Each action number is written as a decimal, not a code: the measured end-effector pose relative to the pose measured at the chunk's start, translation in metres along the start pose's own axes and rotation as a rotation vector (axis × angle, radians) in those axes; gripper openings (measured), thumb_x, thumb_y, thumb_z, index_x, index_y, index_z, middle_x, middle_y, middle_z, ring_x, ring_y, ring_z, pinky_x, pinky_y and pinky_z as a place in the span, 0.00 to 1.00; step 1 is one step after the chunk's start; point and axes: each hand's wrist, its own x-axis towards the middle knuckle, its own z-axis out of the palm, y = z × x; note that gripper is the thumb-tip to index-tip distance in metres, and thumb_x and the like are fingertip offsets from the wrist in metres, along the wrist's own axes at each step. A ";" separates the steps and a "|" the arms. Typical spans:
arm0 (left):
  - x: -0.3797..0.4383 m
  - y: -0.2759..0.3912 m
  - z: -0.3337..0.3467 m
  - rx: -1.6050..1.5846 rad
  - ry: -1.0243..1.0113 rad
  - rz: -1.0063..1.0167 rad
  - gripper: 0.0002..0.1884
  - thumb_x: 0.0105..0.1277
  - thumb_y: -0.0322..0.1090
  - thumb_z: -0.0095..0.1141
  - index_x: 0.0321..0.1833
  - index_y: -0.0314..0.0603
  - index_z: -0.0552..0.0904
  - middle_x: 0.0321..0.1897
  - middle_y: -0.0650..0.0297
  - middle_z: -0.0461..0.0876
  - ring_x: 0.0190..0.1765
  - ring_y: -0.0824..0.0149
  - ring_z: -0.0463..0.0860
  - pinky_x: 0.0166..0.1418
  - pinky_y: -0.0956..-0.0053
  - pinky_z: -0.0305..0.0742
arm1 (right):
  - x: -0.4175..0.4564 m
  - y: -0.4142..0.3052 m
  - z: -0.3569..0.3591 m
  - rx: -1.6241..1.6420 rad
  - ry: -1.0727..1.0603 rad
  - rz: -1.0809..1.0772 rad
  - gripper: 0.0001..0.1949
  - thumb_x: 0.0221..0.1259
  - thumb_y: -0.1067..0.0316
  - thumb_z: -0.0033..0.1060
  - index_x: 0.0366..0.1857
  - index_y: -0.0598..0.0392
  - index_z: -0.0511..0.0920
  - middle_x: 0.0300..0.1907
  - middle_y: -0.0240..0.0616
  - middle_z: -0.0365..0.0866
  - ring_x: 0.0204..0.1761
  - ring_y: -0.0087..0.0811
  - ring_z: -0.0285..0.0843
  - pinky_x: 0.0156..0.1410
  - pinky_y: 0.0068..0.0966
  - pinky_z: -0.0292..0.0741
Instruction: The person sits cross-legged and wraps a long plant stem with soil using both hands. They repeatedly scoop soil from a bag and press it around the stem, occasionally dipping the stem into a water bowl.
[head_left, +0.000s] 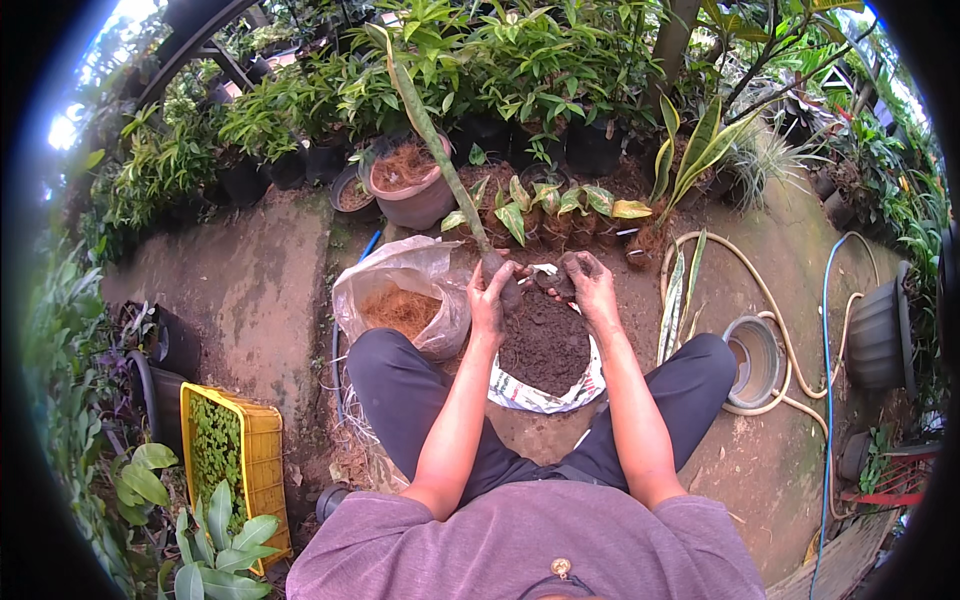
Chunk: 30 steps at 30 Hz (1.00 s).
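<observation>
My left hand (489, 300) grips the soil-caked base of a long, mottled green plant stem (442, 161), which leans up and to the left. Dark, wet-looking soil coats the lower end between my fingers. Across from it, my right hand (591, 289) pinches a lump of the same dark soil (561, 282). Both hands are above the far side of a white printed sack (551, 405), rolled down around dark soil (546, 345) between my legs. Left of the sack stands a clear plastic bag (360, 274) holding brown coir fibre (401, 309).
Small variegated plants (555, 202) with fibre-wrapped roots line up beyond the sack. Behind them stands a clay pot (412, 191). On the right lie cut snake plant leaves (675, 304), a grey pot (752, 356) and a coiled hose (795, 345). A yellow crate (262, 465) of seedlings sits left.
</observation>
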 end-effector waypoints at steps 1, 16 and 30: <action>0.000 -0.001 0.000 -0.004 -0.008 0.000 0.19 0.68 0.33 0.61 0.59 0.39 0.74 0.41 0.57 0.81 0.47 0.57 0.85 0.49 0.57 0.85 | 0.001 0.003 -0.002 -0.008 -0.001 -0.021 0.18 0.70 0.51 0.62 0.47 0.57 0.77 0.35 0.38 0.85 0.28 0.30 0.86 0.28 0.24 0.82; 0.006 -0.006 -0.010 -0.199 -0.118 0.068 0.19 0.71 0.33 0.59 0.62 0.33 0.73 0.55 0.48 0.82 0.59 0.54 0.83 0.64 0.58 0.79 | 0.000 0.007 0.000 0.082 -0.044 0.060 0.23 0.77 0.49 0.46 0.55 0.62 0.75 0.44 0.44 0.86 0.38 0.35 0.89 0.40 0.30 0.88; 0.005 -0.020 -0.004 0.144 -0.009 0.171 0.18 0.71 0.36 0.62 0.58 0.35 0.78 0.55 0.56 0.84 0.56 0.67 0.82 0.63 0.69 0.76 | -0.049 -0.012 0.078 -0.524 -0.250 -0.294 0.48 0.73 0.33 0.33 0.74 0.70 0.34 0.78 0.63 0.42 0.81 0.51 0.42 0.82 0.38 0.48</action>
